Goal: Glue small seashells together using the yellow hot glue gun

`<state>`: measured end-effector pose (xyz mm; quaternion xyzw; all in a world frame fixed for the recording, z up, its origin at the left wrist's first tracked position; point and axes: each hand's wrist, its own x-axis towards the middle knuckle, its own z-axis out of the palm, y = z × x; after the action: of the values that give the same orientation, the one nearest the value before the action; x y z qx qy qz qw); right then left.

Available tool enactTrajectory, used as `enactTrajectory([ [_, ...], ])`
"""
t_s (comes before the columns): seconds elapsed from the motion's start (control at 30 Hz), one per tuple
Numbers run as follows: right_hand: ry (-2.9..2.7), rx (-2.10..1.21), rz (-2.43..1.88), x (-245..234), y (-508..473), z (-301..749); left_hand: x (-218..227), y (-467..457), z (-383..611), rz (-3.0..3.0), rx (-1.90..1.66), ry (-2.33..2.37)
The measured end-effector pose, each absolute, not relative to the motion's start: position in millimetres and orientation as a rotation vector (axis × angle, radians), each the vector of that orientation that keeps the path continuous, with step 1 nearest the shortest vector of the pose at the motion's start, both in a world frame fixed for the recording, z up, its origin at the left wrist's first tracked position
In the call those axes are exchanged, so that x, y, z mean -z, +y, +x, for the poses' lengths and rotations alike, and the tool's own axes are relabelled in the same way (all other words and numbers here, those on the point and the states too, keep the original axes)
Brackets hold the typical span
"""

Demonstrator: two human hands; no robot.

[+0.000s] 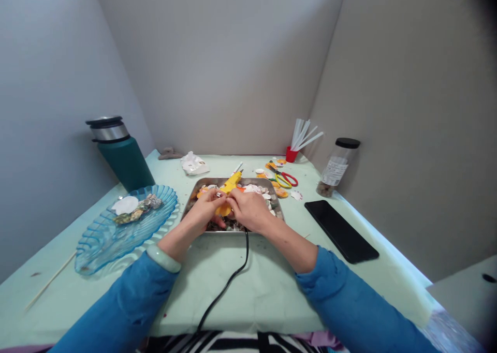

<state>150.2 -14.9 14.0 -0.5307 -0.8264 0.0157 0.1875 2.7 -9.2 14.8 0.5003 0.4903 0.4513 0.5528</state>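
A metal tray (276,206) of shells sits in the middle of the table. A yellow glue gun (230,183) lies across it, its black cord (229,283) running toward me. My left hand (207,208) and my right hand (248,209) meet over the tray's near side. Both are closed in a pinch around a small orange shell (224,209), with the gun's handle right beside their fingertips. Blue sleeves cover both forearms, and a pale green bangle (163,258) circles my left wrist.
A blue glass dish (112,239) with shells lies at the left, a teal flask (121,153) behind it. Scissors (285,177), a red cup of glue sticks (292,153), a jar (337,167) and a black phone (340,230) are at the right. A thin stick (48,283) rests near the left edge.
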Motion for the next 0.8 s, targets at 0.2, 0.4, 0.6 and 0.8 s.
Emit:
enactTrajectory([
  [0.2,-2.325,-0.055,-1.494,-14.8,-15.4,150.1,-14.9,-9.0,2.4,1.181,-1.066,1.156],
  [0.4,-2.330,-0.054,-1.501,-14.5,-15.2,150.0,-15.9,-9.5,2.4,1.172,-1.066,1.154],
  [0.6,-2.324,-0.059,-1.502,-13.8,-14.8,150.3,-13.9,-7.9,1.7,1.180,-1.064,1.156],
  [0.8,-2.319,-0.048,-1.484,-14.7,-14.7,150.0,-14.5,-8.9,2.4,1.168,-1.069,1.137],
])
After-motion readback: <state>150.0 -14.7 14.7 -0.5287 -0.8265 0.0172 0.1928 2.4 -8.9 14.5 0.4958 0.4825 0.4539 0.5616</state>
